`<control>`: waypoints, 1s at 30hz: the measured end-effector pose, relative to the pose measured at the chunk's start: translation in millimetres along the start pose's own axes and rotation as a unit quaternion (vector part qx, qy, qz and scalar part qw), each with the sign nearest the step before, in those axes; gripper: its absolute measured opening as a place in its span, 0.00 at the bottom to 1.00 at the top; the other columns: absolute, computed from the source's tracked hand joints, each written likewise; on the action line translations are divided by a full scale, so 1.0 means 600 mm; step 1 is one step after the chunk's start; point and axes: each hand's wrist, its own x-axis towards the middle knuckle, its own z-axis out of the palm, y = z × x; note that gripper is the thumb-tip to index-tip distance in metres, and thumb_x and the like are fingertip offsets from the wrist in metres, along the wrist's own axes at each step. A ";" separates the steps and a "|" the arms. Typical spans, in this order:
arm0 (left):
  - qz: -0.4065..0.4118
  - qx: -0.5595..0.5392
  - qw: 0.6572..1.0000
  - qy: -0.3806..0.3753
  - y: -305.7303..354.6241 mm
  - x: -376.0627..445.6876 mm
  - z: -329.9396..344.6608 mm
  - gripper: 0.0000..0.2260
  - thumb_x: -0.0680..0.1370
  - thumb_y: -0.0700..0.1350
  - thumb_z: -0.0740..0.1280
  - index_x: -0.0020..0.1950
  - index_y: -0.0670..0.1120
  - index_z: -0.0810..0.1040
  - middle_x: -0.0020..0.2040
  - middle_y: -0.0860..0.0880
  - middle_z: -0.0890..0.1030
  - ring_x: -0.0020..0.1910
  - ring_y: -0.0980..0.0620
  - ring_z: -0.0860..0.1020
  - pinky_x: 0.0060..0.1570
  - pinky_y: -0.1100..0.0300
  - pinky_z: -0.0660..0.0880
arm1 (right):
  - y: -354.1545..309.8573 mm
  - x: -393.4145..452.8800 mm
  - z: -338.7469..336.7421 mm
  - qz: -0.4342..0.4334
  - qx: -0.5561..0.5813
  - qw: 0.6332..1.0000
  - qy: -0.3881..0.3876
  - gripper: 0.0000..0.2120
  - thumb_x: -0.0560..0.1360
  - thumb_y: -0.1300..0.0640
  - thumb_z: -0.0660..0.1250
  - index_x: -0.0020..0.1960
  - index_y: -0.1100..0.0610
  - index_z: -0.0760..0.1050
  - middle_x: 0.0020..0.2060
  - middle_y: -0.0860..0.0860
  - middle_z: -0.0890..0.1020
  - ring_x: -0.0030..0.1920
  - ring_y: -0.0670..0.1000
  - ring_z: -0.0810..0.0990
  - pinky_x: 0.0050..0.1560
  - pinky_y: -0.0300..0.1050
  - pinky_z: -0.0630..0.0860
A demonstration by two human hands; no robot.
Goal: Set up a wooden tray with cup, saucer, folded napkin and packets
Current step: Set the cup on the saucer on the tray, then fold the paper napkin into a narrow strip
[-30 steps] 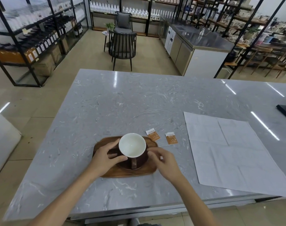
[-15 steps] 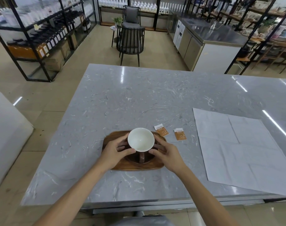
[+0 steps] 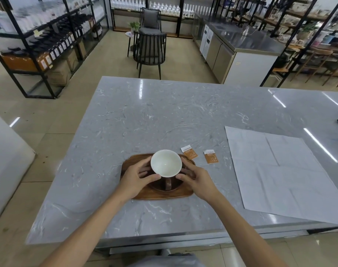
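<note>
Item 1, nearest: the person's two bare forearms, which I see rising from the lower edge toward the middle of the grey marble table (image 3: 164,116).

Item 2: left hand (image 3: 134,179). I see the fingers curled and slightly spread along the left side of the cup (image 3: 165,163), the thumb tip touching its lower wall.

Item 3: right hand (image 3: 198,181). I see the fingers curved around the cup's right side and the thumb touching its near wall; I cannot tell whether the far fingertips press on the cup or on the saucer (image 3: 165,186).

Item 4: cup, white inside and dark brown outside, upright on the dark saucer, its handle pointing toward the person.

Item 5: saucer, on the wooden tray (image 3: 129,164), partly hidden by both hands.

Item 6: wooden tray, flat on the table near the front edge.

Item 7: two orange-and-white packets. I see the nearer packet (image 3: 189,152) just beside the tray's far right corner and the second packet (image 3: 211,156) to its right. Both lie on the bare table, off the tray.

Item 8: napkin (image 3: 280,170), white, spread open and flat with fold creases, well to the right of the tray.

Item 9, far: a black chair (image 3: 150,49) beyond the table, dark shelving (image 3: 44,35) with bottles at left, and a steel counter (image 3: 241,45) at right.
</note>
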 end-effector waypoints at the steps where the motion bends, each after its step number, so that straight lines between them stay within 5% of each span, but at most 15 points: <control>1: 0.000 0.000 1.000 -0.002 0.002 -0.001 -0.001 0.35 0.70 0.46 0.81 0.74 0.57 0.73 0.66 0.58 0.81 0.64 0.59 0.79 0.65 0.60 0.75 | -0.001 -0.001 0.001 -0.002 -0.003 1.000 0.002 0.31 0.78 0.61 0.73 0.78 0.51 0.68 0.67 0.40 0.79 0.62 0.32 0.79 0.59 0.27 0.74; 6: 0.024 0.028 0.999 0.009 0.015 -0.017 -0.004 0.30 0.73 0.45 0.78 0.72 0.57 0.73 0.68 0.57 0.77 0.65 0.55 0.78 0.62 0.59 0.78 | -0.006 -0.019 0.001 -0.003 -0.043 0.998 0.046 0.26 0.78 0.56 0.73 0.75 0.50 0.72 0.62 0.46 0.84 0.64 0.40 0.81 0.66 0.40 0.77; 10: 0.157 0.174 0.967 0.094 0.037 -0.027 -0.001 0.19 0.76 0.41 0.73 0.67 0.50 0.78 0.64 0.53 0.77 0.63 0.53 0.77 0.61 0.52 0.79 | 0.001 -0.047 -0.015 -0.019 -0.070 0.990 0.117 0.13 0.78 0.55 0.73 0.62 0.47 0.81 0.53 0.38 0.85 0.55 0.35 0.83 0.55 0.37 0.81; 13: 0.262 0.269 0.921 0.105 0.066 -0.032 0.013 0.13 0.77 0.42 0.69 0.61 0.48 0.81 0.61 0.51 0.79 0.62 0.51 0.75 0.65 0.63 0.70 | -0.001 -0.075 -0.035 -0.027 -0.111 0.985 0.132 0.11 0.81 0.53 0.69 0.55 0.36 0.80 0.52 0.33 0.83 0.56 0.33 0.80 0.47 0.28 0.77; 15: 0.298 0.287 0.907 0.077 0.083 -0.035 0.034 0.11 0.77 0.43 0.67 0.58 0.48 0.83 0.59 0.52 0.80 0.64 0.52 0.75 0.65 0.69 0.65 | 0.011 -0.096 -0.052 -0.017 -0.128 0.982 0.138 0.08 0.82 0.52 0.67 0.55 0.40 0.82 0.53 0.37 0.84 0.56 0.34 0.80 0.45 0.26 0.75; 18: 0.319 0.284 0.904 0.019 0.099 -0.037 0.080 0.08 0.78 0.45 0.66 0.54 0.50 0.84 0.56 0.56 0.82 0.66 0.54 0.74 0.63 0.62 0.71 | 0.037 -0.130 -0.080 -0.005 -0.139 0.977 0.159 0.10 0.83 0.52 0.65 0.59 0.51 0.84 0.58 0.46 0.84 0.58 0.40 0.81 0.46 0.26 0.76; 21: 0.299 0.271 0.913 -0.052 0.102 -0.037 0.140 0.07 0.78 0.44 0.68 0.53 0.50 0.84 0.54 0.56 0.83 0.63 0.56 0.75 0.62 0.57 0.75 | 0.065 -0.170 -0.118 0.005 -0.136 0.974 0.180 0.09 0.82 0.54 0.66 0.59 0.51 0.83 0.59 0.47 0.84 0.58 0.43 0.81 0.49 0.29 0.78; 25: 0.268 0.274 0.914 -0.134 0.097 -0.037 0.230 0.08 0.79 0.44 0.67 0.55 0.49 0.84 0.53 0.54 0.83 0.58 0.55 0.77 0.59 0.54 0.76 | 0.113 -0.225 -0.196 0.024 -0.164 0.970 0.179 0.10 0.81 0.53 0.68 0.61 0.50 0.82 0.62 0.45 0.81 0.63 0.46 0.79 0.61 0.46 0.79; 30: 0.259 0.322 0.890 -0.192 0.102 -0.016 0.356 0.10 0.81 0.47 0.65 0.59 0.50 0.82 0.56 0.53 0.83 0.59 0.53 0.77 0.61 0.54 0.74 | 0.191 -0.283 -0.337 0.073 -0.246 0.954 0.153 0.19 0.80 0.47 0.69 0.69 0.50 0.76 0.70 0.48 0.75 0.72 0.50 0.70 0.70 0.44 0.66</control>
